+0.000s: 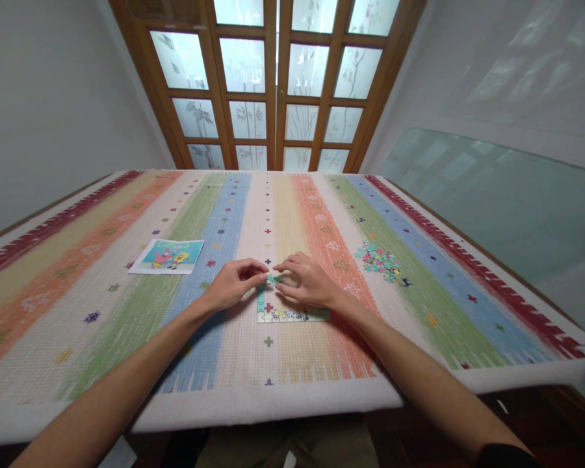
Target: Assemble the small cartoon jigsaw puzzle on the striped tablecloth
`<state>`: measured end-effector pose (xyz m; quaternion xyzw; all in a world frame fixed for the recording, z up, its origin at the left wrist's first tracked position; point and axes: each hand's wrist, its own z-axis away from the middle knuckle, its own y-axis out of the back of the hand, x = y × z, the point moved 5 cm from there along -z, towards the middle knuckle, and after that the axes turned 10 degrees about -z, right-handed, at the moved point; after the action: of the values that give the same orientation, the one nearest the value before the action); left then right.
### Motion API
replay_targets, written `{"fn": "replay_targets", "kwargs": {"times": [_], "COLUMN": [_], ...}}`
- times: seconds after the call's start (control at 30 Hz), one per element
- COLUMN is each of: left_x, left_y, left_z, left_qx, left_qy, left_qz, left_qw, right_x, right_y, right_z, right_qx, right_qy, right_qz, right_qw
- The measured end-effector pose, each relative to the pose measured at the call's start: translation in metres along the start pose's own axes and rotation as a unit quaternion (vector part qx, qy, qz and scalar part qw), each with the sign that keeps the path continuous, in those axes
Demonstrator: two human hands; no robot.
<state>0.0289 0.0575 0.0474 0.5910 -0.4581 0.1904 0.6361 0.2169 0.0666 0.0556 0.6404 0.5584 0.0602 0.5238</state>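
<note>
Striped cloth [273, 364] keeps the surface flat beneath the partial puzzle border [292, 316], where I see both hands [236, 284] [306, 281] nearly together, fingertips pinching small teal pieces [273, 279], apparently for alignment.

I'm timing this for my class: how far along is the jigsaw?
Joined pieces already form a bottom edge and part of the left side. The left hand and right hand meet around teal pieces at that side's top. The loose pile looks unplaced.
</note>
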Motion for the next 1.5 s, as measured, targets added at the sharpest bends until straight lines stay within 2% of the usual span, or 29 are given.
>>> {"fn": "replay_targets", "kwargs": {"times": [0.17,0.27,0.37,0.5,0.67,1.1,1.33,1.5], "left_x": [0.000,0.002,0.001,-0.008,-0.026,-0.020,-0.013,0.005], "left_y": [-0.008,-0.007,0.005,0.030,0.036,0.023,0.019,0.010], "left_z": [-0.001,-0.001,-0.002,-0.003,-0.004,-0.009,-0.008,-0.004], "left_qx": [-0.003,0.000,0.047,0.127,0.099,0.072,0.079,0.105], "left_qy": [0.009,0.004,-0.006,-0.021,-0.022,-0.034,-0.027,-0.082], "left_qz": [0.036,0.013,-0.094,-0.256,-0.320,-0.307,-0.249,-0.159], "left_qw": [0.999,1.000,0.994,0.958,0.942,0.948,0.965,0.978], "right_x": [-0.007,-0.004,0.001,0.013,0.026,0.023,0.026,0.019], "right_y": [-0.002,-0.004,0.000,0.012,0.022,0.027,0.026,0.023], "right_z": [-0.002,-0.002,-0.001,0.001,0.007,0.009,0.009,0.007], "right_qx": [-0.002,-0.008,-0.009,-0.035,-0.085,-0.104,-0.109,-0.070], "right_qy": [0.024,0.026,0.024,-0.002,-0.030,-0.037,-0.036,-0.024], "right_qz": [-0.026,-0.006,0.016,0.056,0.071,0.047,0.052,0.026], "right_qw": [0.999,1.000,1.000,0.998,0.993,0.993,0.992,0.997]}}
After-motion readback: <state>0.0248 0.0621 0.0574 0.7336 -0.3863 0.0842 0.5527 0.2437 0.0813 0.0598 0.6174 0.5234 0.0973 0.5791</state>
